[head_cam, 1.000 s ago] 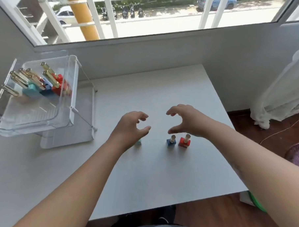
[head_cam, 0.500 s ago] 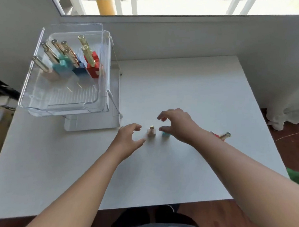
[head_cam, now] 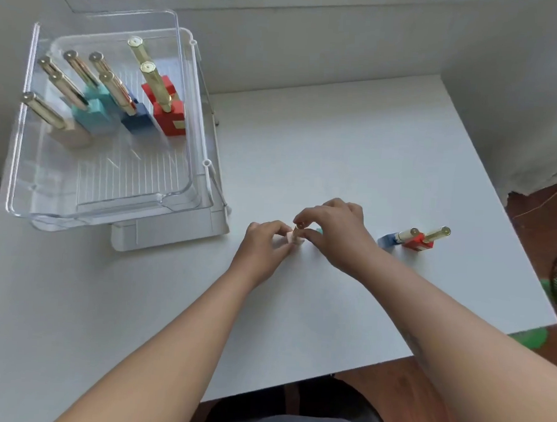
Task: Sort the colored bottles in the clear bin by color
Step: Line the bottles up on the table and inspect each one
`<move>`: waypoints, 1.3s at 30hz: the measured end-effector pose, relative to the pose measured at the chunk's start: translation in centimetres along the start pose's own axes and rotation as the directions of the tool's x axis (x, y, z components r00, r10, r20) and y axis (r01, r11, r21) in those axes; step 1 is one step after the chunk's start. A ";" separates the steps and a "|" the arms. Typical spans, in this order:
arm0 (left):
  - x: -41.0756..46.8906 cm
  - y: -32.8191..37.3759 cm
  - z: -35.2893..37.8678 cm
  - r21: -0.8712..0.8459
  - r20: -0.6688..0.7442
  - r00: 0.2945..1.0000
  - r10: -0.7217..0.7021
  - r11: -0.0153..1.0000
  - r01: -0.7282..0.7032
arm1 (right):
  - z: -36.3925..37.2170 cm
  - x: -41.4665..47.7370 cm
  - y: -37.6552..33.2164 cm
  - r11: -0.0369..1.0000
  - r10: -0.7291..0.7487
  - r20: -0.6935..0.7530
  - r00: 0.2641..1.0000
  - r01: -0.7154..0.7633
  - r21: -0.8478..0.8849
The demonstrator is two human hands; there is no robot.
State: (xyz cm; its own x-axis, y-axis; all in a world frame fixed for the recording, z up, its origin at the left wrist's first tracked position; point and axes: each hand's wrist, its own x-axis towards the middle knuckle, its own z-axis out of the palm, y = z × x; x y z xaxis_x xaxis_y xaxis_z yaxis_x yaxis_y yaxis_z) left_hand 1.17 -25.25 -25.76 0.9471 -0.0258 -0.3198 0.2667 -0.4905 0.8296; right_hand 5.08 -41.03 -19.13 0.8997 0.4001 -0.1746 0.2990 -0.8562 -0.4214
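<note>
A small cream bottle (head_cam: pixel 296 237) with a gold cap stands on the white table (head_cam: pixel 337 149) between my hands. My right hand (head_cam: pixel 337 232) pinches its cap from above, and my left hand (head_cam: pixel 264 243) holds its base from the left. A teal bottle (head_cam: pixel 319 230) peeks out behind my right hand, mostly hidden. To the right a blue bottle (head_cam: pixel 387 240) and a red bottle (head_cam: pixel 418 243) stand side by side. The clear bin (head_cam: pixel 111 211) at the left holds several gold-capped bottles: cream (head_cam: pixel 71 136), teal (head_cam: pixel 94 116), blue (head_cam: pixel 139 120) and red (head_cam: pixel 169 118).
The bin rests on a white lid or tray (head_cam: pixel 174 236) that sticks out at its near side. A grey wall and window sill run along the far edge. The table's right and near edges drop to a wooden floor, with a curtain (head_cam: pixel 544 158) at the right.
My view has tilted down and left. Both hands, open and apart before, have closed in on the cream bottle, the right one moving left from the teal bottle.
</note>
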 end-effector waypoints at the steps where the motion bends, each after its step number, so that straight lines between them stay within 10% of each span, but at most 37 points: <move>1: -0.2 0.2 -0.3 -0.039 0.009 1.000 -0.011 0.999 0.011 | -0.3 0.0 -0.1 1.000 0.009 -0.002 1.000 -0.009 0.009; 12: -3.5 5.5 -3.7 -0.268 -0.064 0.997 -0.041 0.963 0.022 | -6.2 -0.5 -2.1 0.968 -0.001 -0.010 1.000 0.003 0.250; 25: -6.6 10.9 -2.1 -0.224 -0.218 0.975 -0.037 0.974 -0.013 | -12.7 -1.3 -0.7 0.907 -0.299 0.084 0.951 0.256 0.333; 39: -8.7 12.1 -2.4 -0.194 -0.262 0.963 -0.068 0.981 0.017 | -12.8 -1.9 -1.4 0.897 -0.275 0.153 0.949 0.196 0.396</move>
State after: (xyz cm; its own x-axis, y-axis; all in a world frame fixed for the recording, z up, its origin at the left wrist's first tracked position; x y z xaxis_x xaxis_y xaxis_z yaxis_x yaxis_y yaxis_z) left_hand -3.46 -28.90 -11.82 0.9403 0.2366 -0.2447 0.3121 -0.3122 0.8973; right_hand 6.96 -44.76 -6.84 0.7232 0.6651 -0.1861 0.3185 -0.5602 -0.7646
